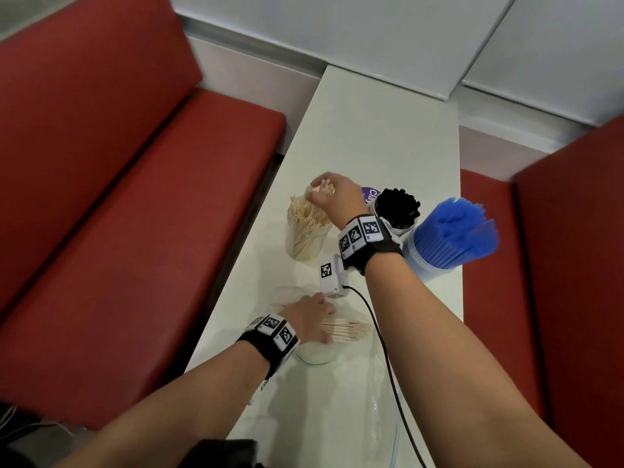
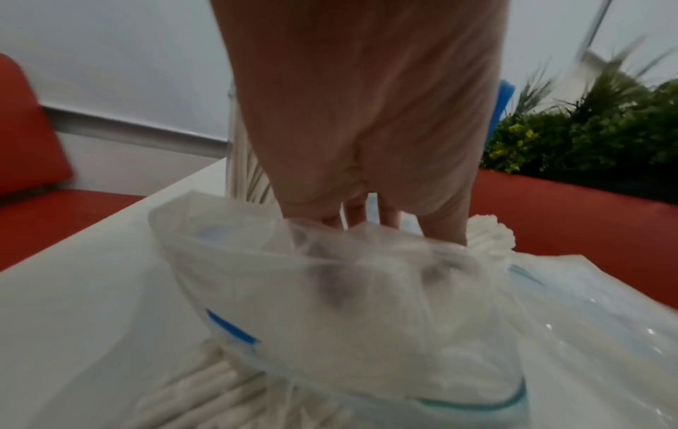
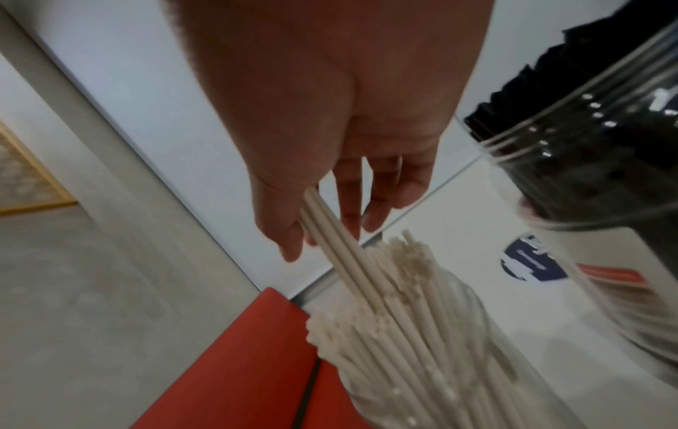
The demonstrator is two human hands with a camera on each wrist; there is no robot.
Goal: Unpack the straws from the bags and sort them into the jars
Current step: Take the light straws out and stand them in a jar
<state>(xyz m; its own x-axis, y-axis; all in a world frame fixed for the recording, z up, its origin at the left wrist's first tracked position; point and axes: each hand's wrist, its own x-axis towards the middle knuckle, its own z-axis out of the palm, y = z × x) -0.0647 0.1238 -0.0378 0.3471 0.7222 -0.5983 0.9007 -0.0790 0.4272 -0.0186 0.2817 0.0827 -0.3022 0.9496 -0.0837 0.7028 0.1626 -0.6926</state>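
The right hand (image 1: 332, 194) is pinching a small bunch of cream straws (image 3: 330, 232) between thumb and fingers, holding them tilted with their lower ends going down among the cream straws already standing in the clear jar (image 1: 305, 231). That jar is sitting near the left edge of the white tabletop (image 1: 388, 123). Just to its right, a second jar (image 1: 396, 211) is standing packed with black straws, and nearer the right edge a third jar (image 1: 439, 241) is holding blue straws that are fanning out above its rim.

The left hand (image 1: 309, 320) is resting low on the tabletop with its fingers reaching into the open mouth of a clear plastic bag (image 2: 348, 290); the plastic is hiding the fingertips, so I cannot tell whether they are gripping anything. More cream straws (image 1: 347, 329) are lying flat inside that bag, poking out to the right of the hand. A black cable (image 1: 381, 336) is running across the tabletop from the right wrist.
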